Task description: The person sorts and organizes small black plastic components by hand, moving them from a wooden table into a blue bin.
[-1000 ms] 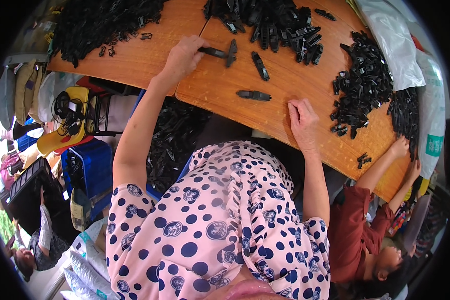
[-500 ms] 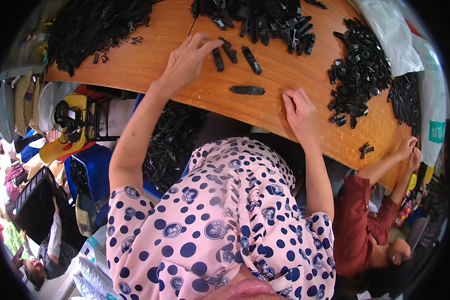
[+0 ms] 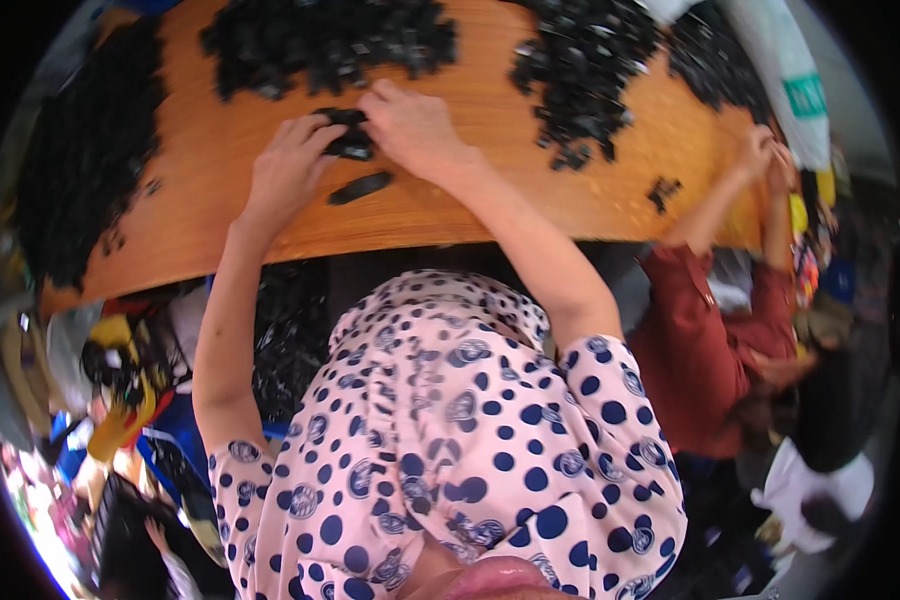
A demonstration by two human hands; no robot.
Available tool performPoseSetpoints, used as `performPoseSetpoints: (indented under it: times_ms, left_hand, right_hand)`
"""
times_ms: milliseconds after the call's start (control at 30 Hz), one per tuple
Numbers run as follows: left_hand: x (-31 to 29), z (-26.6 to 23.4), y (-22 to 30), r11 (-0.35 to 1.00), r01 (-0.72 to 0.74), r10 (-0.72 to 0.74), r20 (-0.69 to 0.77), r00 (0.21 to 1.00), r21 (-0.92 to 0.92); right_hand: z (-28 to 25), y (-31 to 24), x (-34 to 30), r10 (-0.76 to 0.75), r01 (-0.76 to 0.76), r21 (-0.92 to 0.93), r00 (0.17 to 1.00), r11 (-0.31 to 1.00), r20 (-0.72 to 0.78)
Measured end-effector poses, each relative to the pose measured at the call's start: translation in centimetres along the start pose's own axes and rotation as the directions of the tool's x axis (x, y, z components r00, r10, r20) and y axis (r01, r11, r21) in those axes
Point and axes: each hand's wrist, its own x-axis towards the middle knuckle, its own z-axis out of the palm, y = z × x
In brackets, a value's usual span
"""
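A small bunch of black plastic clip-like pieces [image 3: 350, 138] lies on the wooden table between my two hands. At its left side my left hand [image 3: 292, 165] closes its thumb and fingertips on the bunch. From the right, my right hand [image 3: 412, 130] presses curled fingers against the same pieces. Motion blur hides how many pieces are there. Just nearer to me, a single long black clip-like piece [image 3: 360, 187] rests flat, touched by neither hand.
Black parts lie in piles at the left [image 3: 90, 160], far middle [image 3: 330, 45] and right [image 3: 590, 70] of the table [image 3: 470, 210]. A co-worker's hands [image 3: 767, 165] are at the right end, near a white plastic bag [image 3: 805, 100]. Below the table are more black parts [image 3: 290, 345].
My right hand has come over from the table's near edge to meet my left at the loose pieces, which are now bunched together. The whole view has turned and shifted.
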Motion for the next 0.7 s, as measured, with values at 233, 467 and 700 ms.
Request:
performPoseSetpoints:
  times_ms: [233, 467, 700]
  left_hand:
    - [1.8, 1.6, 2.4, 0.997, 0.079, -0.080, -0.043, 0.996, -0.024]
    - [0.9, 1.5, 4.4, 1.000, 0.030, -0.031, -0.305, 0.952, -0.009]
    - [0.8, 1.8, 3.9, 0.992, 0.123, -0.117, -0.188, 0.975, 0.022]
  right_hand:
    - [-10.2, 2.2, -8.1, 0.189, -0.201, -0.060, 0.968, 0.978, -0.164]
    - [-15.1, 6.2, -12.3, 0.029, 0.081, -0.465, 0.974, 0.882, 0.226]
    - [-16.2, 5.9, -10.0, 0.000, 0.207, -0.442, 0.905, 0.873, 0.424]
